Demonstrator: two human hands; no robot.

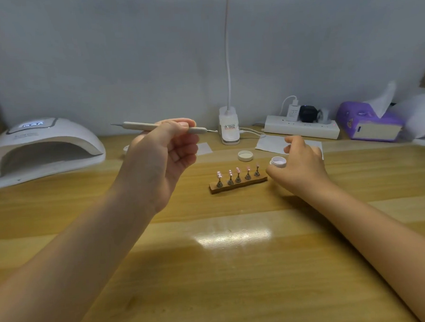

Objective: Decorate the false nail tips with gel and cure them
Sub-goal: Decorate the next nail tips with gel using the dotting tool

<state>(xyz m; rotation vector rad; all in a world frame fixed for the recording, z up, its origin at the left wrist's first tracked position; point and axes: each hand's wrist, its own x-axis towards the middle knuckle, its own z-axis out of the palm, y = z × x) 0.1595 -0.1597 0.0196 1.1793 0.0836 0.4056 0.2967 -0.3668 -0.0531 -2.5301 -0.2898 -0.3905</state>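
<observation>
Several pink false nail tips (237, 170) stand on small metal stands along a wooden holder (237, 185) at the middle of the table. My left hand (162, 161) is raised left of the holder and pinches a grey dotting pen (143, 126), which lies level above the table. My right hand (300, 166) rests just right of the holder, its fingers curled round a small open gel jar (278, 161). The jar's white lid (245, 155) lies behind the holder. A white curing lamp (42, 147) with a lit display stands at the far left.
A white clamp lamp base (229, 128) and cable stand at the back centre. A power strip (302, 129) with plugs, a purple tissue box (367, 123) and white paper sheets (269, 144) lie at the back right. The wooden table (236, 258) stretches towards me.
</observation>
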